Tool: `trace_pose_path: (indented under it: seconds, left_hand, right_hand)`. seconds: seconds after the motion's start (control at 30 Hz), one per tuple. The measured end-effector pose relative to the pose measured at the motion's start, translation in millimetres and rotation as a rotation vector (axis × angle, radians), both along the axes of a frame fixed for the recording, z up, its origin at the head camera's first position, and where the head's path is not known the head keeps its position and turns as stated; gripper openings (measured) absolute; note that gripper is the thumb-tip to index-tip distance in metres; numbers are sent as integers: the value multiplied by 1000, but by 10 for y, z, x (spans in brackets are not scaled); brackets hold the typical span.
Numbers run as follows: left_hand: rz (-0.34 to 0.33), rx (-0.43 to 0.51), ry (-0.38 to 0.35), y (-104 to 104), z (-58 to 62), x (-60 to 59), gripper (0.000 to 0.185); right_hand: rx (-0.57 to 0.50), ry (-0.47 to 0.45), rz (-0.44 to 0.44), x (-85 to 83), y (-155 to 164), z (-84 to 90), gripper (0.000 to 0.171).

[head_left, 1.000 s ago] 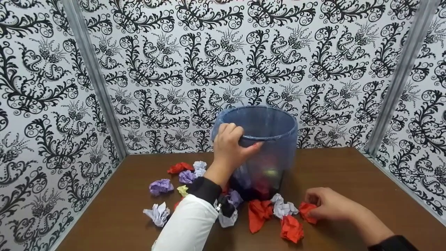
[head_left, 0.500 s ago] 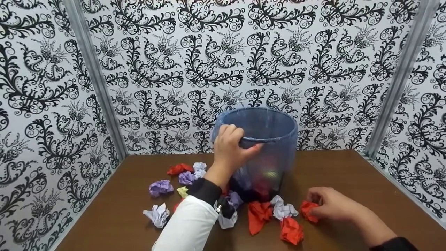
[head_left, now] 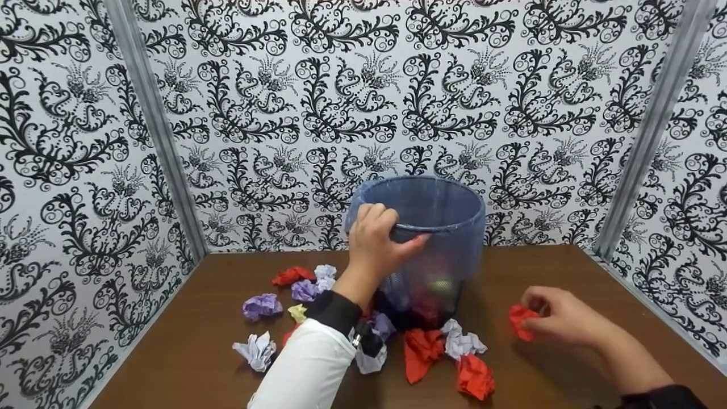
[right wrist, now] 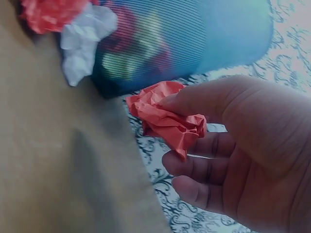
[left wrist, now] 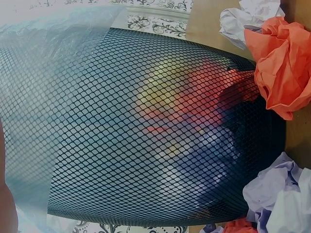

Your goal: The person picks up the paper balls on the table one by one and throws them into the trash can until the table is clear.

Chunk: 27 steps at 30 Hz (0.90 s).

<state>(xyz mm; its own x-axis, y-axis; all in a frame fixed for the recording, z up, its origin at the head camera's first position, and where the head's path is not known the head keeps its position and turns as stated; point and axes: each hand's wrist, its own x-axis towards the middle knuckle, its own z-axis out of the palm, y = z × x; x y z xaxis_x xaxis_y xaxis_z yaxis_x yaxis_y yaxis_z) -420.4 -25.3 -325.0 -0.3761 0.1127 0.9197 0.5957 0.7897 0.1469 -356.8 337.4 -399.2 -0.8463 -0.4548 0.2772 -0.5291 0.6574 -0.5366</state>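
My left hand (head_left: pixel 372 241) grips the near left rim of a mesh wastebasket (head_left: pixel 440 250) lined with a translucent blue bag, its thumb along the outside. Through the mesh in the left wrist view, red, yellow and bluish paper shows inside the wastebasket (left wrist: pixel 121 126). To the right of it, my right hand (head_left: pixel 568 318) pinches a crumpled red paper ball (head_left: pixel 521 322) between thumb and fingers, above the table. In the right wrist view the thumb lies on top of that red paper ball (right wrist: pixel 163 114), and the lower fingers curl loosely beneath.
Red paper (head_left: pixel 423 353), white paper (head_left: pixel 461 341) and another red ball (head_left: pixel 475 376) lie before the wastebasket on the brown table (head_left: pixel 596 295). Purple paper (head_left: pixel 262 305), white paper (head_left: pixel 257 350) and several other balls lie left. Patterned walls (head_left: pixel 363 113) enclose the table's back and sides.
My right hand has lifted the red paper ball off the table and moved slightly up and to the right. The left hand stays on the wastebasket's rim.
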Motion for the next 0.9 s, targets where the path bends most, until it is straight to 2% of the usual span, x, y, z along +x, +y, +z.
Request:
trace_pose_path:
  seconds: [0.33,0.67,0.9]
  left_hand:
    - [-16,3,3,-2,2,-3,59]
    - [-20,3,-7,4,-2,5,58]
    - [-8,0,19,-4,15,3,59]
  right_hand:
    - [-47,1,-59,13,143,150,22]
    - [-106,21,-44,39,133,260,24]
    - [-166,13,-51,37,94,478,23]
